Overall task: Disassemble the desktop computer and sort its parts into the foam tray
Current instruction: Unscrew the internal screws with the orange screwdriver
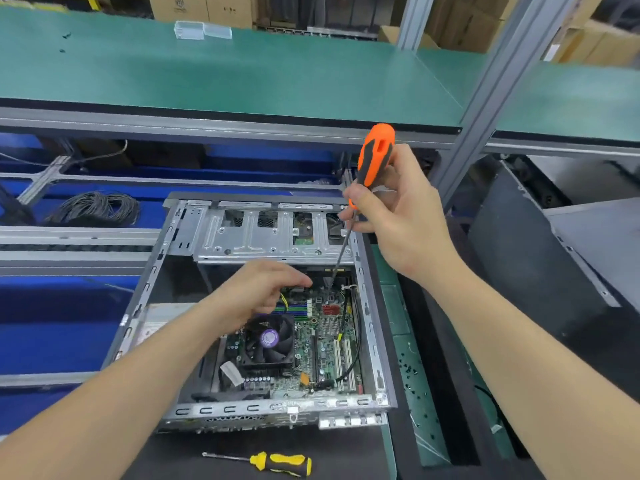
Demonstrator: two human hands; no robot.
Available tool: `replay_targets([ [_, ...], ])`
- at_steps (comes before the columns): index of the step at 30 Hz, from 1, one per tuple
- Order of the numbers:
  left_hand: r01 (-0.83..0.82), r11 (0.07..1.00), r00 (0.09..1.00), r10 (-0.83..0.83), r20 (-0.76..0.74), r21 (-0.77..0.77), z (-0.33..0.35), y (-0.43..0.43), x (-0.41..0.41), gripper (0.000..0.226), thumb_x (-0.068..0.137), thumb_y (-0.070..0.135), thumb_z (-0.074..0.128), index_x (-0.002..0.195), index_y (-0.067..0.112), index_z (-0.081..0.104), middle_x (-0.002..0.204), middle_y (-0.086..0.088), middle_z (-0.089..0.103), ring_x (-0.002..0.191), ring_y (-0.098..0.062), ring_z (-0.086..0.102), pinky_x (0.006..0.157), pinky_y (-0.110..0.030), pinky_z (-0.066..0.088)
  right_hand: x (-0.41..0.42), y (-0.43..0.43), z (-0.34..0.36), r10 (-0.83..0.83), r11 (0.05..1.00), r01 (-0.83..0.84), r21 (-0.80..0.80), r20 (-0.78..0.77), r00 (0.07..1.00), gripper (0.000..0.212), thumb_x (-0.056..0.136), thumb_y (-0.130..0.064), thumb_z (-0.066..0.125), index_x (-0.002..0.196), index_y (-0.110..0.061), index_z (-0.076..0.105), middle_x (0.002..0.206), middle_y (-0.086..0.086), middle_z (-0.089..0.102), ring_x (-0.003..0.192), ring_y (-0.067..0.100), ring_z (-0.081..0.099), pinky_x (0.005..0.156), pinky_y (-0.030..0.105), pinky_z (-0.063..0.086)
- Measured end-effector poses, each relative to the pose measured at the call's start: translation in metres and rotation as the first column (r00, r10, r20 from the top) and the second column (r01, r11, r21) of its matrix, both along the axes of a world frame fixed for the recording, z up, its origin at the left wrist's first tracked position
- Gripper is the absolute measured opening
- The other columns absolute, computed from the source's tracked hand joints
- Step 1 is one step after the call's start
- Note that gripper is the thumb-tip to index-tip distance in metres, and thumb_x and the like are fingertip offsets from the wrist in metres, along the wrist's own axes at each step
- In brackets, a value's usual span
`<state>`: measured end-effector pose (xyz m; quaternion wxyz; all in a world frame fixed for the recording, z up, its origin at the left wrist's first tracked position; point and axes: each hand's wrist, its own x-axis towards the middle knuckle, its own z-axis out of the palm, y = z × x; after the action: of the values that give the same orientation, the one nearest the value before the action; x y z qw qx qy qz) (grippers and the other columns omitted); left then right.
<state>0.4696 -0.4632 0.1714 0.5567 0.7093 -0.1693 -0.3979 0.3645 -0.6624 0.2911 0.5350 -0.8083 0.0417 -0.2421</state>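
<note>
Right hand (398, 216) gripping orange screwdriver (375, 157) — left hand (256, 292) (half-curled, empty) inside open computer case (377, 341).

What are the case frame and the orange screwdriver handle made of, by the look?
Case frame: bare stamped sheet metal, likely steel; dull grey sheen, punched slots, folded edges. Orange screwdriver handle, in the right hand: moulded plastic with black, probably rubbery, grip inlays; matte finish.
</note>
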Motion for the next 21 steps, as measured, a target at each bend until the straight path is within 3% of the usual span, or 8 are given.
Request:
replay_targets([
  [2, 0.071, 0.994, 0.964, -0.088, 0.25, 0.079, -0.006, -0.005, -0.001, 0.013, 0.096, 0.035, 0.069, 0.103, 0.038, 0.08, 0.051, 0.008, 0.036, 0.05, -0.015, 0.023, 0.056, -0.029, 0.021, -0.002, 0.004, -0.009, -0.016, 1.0, 0.015, -0.006, -0.01, 1.0, 0.018, 0.101, -0.017, 0.063, 0.101, -0.024, 0.046, 0.093, -0.005, 0.065, 0.077, 0.024, 0.076, 0.068, 0.054, 0.063],
  [4, 0.091, 0.99, 0.913, -0.125, 0.388, 0.106, -0.014, -0.011, -0.002, 0.016, 0.094, 0.042, 0.071, 0.108, 0.048, 0.076, 0.05, 0.008, 0.029, 0.051, -0.014, 0.024, 0.06, -0.03, 0.021, -0.004, 0.008, -0.016, -0.043, 0.999, 0.042, -0.02, -0.023, 0.999, 0.02, 0.101, -0.018, 0.062, 0.098, -0.026, 0.044, 0.09, -0.008, 0.063, 0.078, 0.024, 0.076, 0.067, 0.052, 0.063],
  [6, 0.104, 0.989, 0.866, -0.143, 0.478, 0.106, -0.02, -0.017, -0.003, 0.018, 0.094, 0.043, 0.071, 0.109, 0.051, 0.074, 0.049, 0.009, 0.028, 0.049, -0.011, 0.023, 0.054, -0.029, 0.018, -0.005, 0.01, -0.023, -0.068, 0.997, 0.067, -0.025, -0.039, 0.997, 0.02, 0.102, -0.019, 0.062, 0.098, -0.024, 0.043, 0.089, -0.007, 0.063, 0.078, 0.024, 0.076, 0.068, 0.054, 0.062],
  [11, 0.052, 0.998, 0.829, -0.07, 0.555, 0.048, -0.034, -0.032, -0.004, 0.007, 0.092, 0.044, 0.073, 0.096, 0.045, 0.078, 0.05, 0.011, 0.034, 0.051, -0.008, 0.028, 0.054, -0.027, 0.02, -0.008, 0.013, -0.034, -0.104, 0.993, 0.101, -0.053, -0.041, 0.994, 0.019, 0.101, -0.02, 0.061, 0.104, -0.015, 0.043, 0.092, 0.004, 0.065, 0.076, 0.023, 0.076, 0.069, 0.055, 0.062],
  [14, 0.04, 0.999, 0.816, -0.054, 0.575, 0.036, -0.038, -0.037, -0.002, 0.004, 0.091, 0.045, 0.074, 0.091, 0.044, 0.078, 0.048, 0.013, 0.036, 0.049, -0.008, 0.029, 0.05, -0.02, 0.021, -0.009, 0.014, -0.039, -0.119, 0.991, 0.115, -0.071, -0.049, 0.992, 0.02, 0.1, -0.023, 0.062, 0.102, -0.019, 0.043, 0.093, 0.005, 0.065, 0.077, 0.021, 0.077, 0.071, 0.056, 0.061],
  [21, 0.044, 0.999, 0.773, -0.049, 0.633, 0.023, -0.043, -0.038, -0.002, 0.005, 0.092, 0.042, 0.073, 0.09, 0.041, 0.077, 0.046, 0.012, 0.037, 0.046, -0.008, 0.03, 0.05, -0.021, 0.025, -0.006, 0.015, -0.042, -0.114, 0.991, 0.111, -0.076, -0.038, 0.993, 0.02, 0.1, -0.025, 0.062, 0.1, -0.025, 0.042, 0.092, 0.002, 0.064, 0.077, 0.022, 0.077, 0.071, 0.057, 0.061],
])
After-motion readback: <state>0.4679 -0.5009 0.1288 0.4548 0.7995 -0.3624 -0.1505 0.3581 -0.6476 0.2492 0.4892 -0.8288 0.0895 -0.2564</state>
